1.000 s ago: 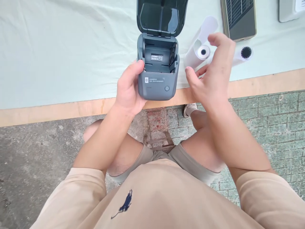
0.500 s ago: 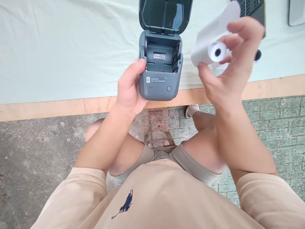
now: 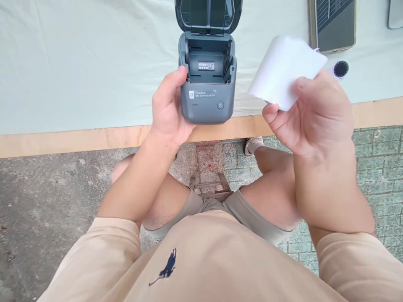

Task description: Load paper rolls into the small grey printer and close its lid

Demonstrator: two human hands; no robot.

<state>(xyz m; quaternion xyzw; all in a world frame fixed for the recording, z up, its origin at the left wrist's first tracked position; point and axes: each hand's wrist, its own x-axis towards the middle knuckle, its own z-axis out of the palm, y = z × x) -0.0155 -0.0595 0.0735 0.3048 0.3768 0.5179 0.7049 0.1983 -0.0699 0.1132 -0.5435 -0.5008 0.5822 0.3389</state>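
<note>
1. The boxy blue-grey printer [image 3: 206, 112] is cased in matt plastic, its dark lid [image 3: 217, 16] glossy.
2. The white roll [image 3: 280, 69] is formed of smooth paper.
3. Pale-green, creased cloth [image 3: 94, 63] is edged with light-brown wood [image 3: 78, 137].

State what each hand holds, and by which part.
The left hand holds the grey printer by its left side; the right hand holds white paper by its lower right side.

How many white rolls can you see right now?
2: one roll held in the right hand, and a second roll on the table near the phone, mainly its dark-centred end showing. Others could be hidden behind the hand.
</note>
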